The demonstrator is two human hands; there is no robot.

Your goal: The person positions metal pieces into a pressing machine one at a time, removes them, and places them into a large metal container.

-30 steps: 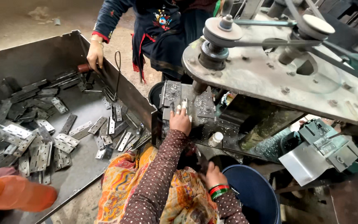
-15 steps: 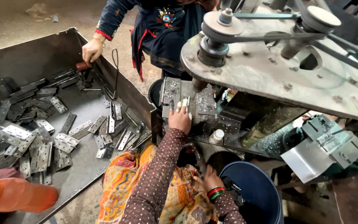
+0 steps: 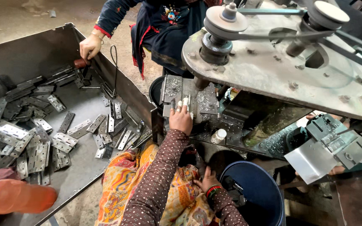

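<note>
Left hand: my left hand (image 3: 181, 119) is stretched out to the machine bed (image 3: 189, 98) under the big steel plate (image 3: 273, 71), its grip pressed together on a small hinge piece (image 3: 185, 102) that stands between the fingertips on the bed.
Right hand: my right hand (image 3: 208, 180) sits low and near, by my lap, at the rim of the blue bucket (image 3: 252, 196); the fingers are curled, but I cannot tell whether that grip is clamped on anything.
Hinge piece: on the machine bed, touching the left fingertips, just left of the dark block of the press.
Machine: pulley wheels (image 3: 225, 19) and a belt ride on top of the steel plate, far right of the left hand; a small white bottle (image 3: 218, 136) lies on the bench just right of my left wrist.
Tray: a large sheet-metal tray (image 3: 42, 46) fills the left side, with a heap of flat metal hinges (image 3: 34, 134) spread over its floor.
Other person: a second person in dark embroidered clothing sits at the far side; one hand (image 3: 89, 45) rests on the tray's far wall, on a dark red handle (image 3: 80, 63).
Near left: an orange plastic bottle (image 3: 17, 199) lies at the near left edge.
Right edge: a folded grey metal part (image 3: 327, 146) is at the right, with fingers of another hand showing under it.
</note>
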